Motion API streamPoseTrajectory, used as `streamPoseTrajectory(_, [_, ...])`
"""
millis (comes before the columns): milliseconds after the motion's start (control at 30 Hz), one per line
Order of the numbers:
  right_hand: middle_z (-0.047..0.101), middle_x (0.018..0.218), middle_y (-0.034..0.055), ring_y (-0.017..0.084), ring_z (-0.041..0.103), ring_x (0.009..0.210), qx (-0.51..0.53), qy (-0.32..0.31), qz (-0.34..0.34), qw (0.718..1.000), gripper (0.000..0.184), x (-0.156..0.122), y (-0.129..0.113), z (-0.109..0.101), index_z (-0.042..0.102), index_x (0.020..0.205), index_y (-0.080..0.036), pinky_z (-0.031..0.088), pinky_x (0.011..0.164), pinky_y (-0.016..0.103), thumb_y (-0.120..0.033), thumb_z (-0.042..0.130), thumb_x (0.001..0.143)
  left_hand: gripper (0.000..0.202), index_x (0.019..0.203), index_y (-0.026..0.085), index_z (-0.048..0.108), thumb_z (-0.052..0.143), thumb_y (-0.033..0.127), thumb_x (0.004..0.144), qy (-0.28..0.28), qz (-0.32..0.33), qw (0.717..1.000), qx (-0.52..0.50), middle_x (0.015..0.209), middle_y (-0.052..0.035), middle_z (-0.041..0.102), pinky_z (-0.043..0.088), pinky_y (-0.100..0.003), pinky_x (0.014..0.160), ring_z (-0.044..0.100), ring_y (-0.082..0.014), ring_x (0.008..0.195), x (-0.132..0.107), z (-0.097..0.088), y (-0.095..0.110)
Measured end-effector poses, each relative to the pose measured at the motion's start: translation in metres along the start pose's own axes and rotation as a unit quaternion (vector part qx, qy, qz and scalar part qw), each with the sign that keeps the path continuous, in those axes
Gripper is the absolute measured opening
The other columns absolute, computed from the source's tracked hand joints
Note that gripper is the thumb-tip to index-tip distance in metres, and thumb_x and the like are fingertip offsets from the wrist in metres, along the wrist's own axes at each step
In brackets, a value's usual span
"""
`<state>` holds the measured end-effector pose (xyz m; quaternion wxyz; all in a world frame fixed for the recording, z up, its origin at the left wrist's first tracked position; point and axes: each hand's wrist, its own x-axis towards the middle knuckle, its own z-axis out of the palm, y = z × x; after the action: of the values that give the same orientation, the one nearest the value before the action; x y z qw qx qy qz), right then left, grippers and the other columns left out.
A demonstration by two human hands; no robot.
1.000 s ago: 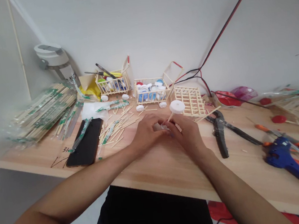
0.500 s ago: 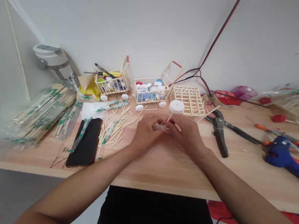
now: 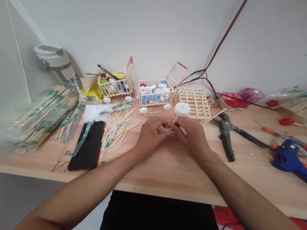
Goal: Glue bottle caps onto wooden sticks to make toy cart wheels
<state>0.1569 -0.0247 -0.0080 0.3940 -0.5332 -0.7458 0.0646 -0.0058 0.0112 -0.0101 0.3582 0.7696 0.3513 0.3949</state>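
The fingers [image 3: 162,124] of both hands are pinched together above the middle of the surface [image 3: 163,173]. A small white cap [image 3: 168,129] is clenched by the left hand [image 3: 150,136] and the near end of a stick [image 3: 174,120] by the right hand [image 3: 192,138], apparently so that the two are held aligned against each other. The stick is tilted toward 1 o'clock with its white wheel [image 3: 182,109] raised clear of the surface, while within reach a grid panel [image 3: 195,103] lies at 1 o'clock, pliers [image 3: 225,136] and a glue gun [image 3: 293,161] at 3 o'clock, and loose sticks [image 3: 121,128] at 10 o'clock.
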Motion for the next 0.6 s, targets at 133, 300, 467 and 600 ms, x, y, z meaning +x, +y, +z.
streamPoseTrajectory(133, [0.066, 0.080, 0.0040, 0.019, 0.059, 0.077, 0.006, -0.001, 0.003, 1.000, 0.017, 0.0004, -0.0012, -0.0005, 0.062, 0.080, -0.022, 0.041, 0.070, 0.031, -0.029, 0.052, 0.092, 0.015, 0.085, 0.020, 0.067, 0.074, 0.028, 0.074, -0.002, 0.001, 1.000, 0.005, 0.092, 0.0001, 0.069, 0.042, -0.031, 0.086, 0.059, -0.0182, 0.094, -0.0001, 0.0000, -0.0003])
streamPoseTrajectory(300, [0.066, 0.079, 0.0040, 0.019, 0.059, 0.076, 0.006, -0.003, 0.006, 1.000, 0.017, 0.0004, -0.0015, -0.0005, 0.062, 0.079, -0.023, 0.041, 0.069, 0.032, -0.029, 0.052, 0.091, 0.015, 0.084, 0.019, 0.067, 0.075, 0.027, 0.074, 0.002, 0.001, 1.000, 0.003, 0.092, 0.0001, 0.069, 0.043, -0.031, 0.087, 0.059, -0.0186, 0.095, 0.0001, 0.0004, -0.0001])
streamPoseTrajectory(467, [0.067, 0.080, 0.0041, 0.019, 0.060, 0.077, 0.011, -0.004, 0.008, 1.000, 0.016, 0.0000, -0.0011, -0.0001, 0.061, 0.078, -0.023, 0.042, 0.071, 0.032, -0.029, 0.052, 0.091, 0.015, 0.084, 0.020, 0.067, 0.074, 0.028, 0.074, -0.002, -0.004, 1.000, 0.007, 0.091, -0.0002, 0.069, 0.043, -0.032, 0.087, 0.059, -0.0189, 0.094, 0.0008, 0.0008, 0.0002])
streamPoseTrajectory(600, [0.067, 0.080, 0.0039, 0.019, 0.059, 0.077, 0.015, -0.004, 0.006, 1.000, 0.017, 0.0002, -0.0019, -0.0006, 0.060, 0.078, -0.022, 0.041, 0.070, 0.031, -0.028, 0.052, 0.092, 0.016, 0.084, 0.019, 0.067, 0.074, 0.029, 0.074, 0.000, -0.002, 1.000, 0.007, 0.091, -0.0005, 0.069, 0.043, -0.032, 0.087, 0.059, -0.0189, 0.094, 0.0008, 0.0005, 0.0000])
